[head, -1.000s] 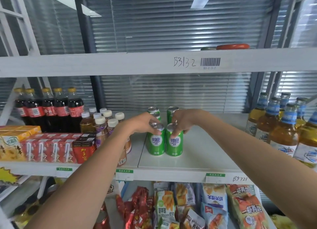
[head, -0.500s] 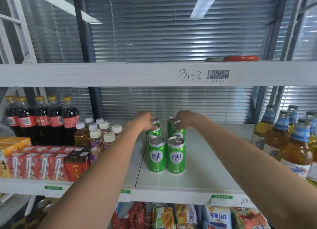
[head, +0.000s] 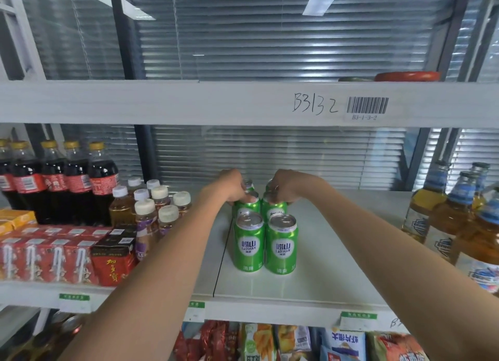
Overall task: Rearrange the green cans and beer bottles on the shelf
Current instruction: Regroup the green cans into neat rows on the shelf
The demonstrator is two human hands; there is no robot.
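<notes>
On the white middle shelf point(head: 310, 252), both hands have left the front pair and reached back a row: the left hand point(head: 235, 187) now curls down over the top of one second-row green aluminium can point(head: 247, 208), the right hand point(head: 286, 187) over its neighbour point(head: 274, 209), so that row moves next, I'd judge. Six green cans show, two by two, the rearmost barely visible; at least five amber glass beer bottles point(head: 442, 215) wait untouched far right.

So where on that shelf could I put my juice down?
The bare white shelf between the green cans and the beer bottles is free, as is the strip before the cans. The left is crowded with tea bottles and red cartons.
</notes>
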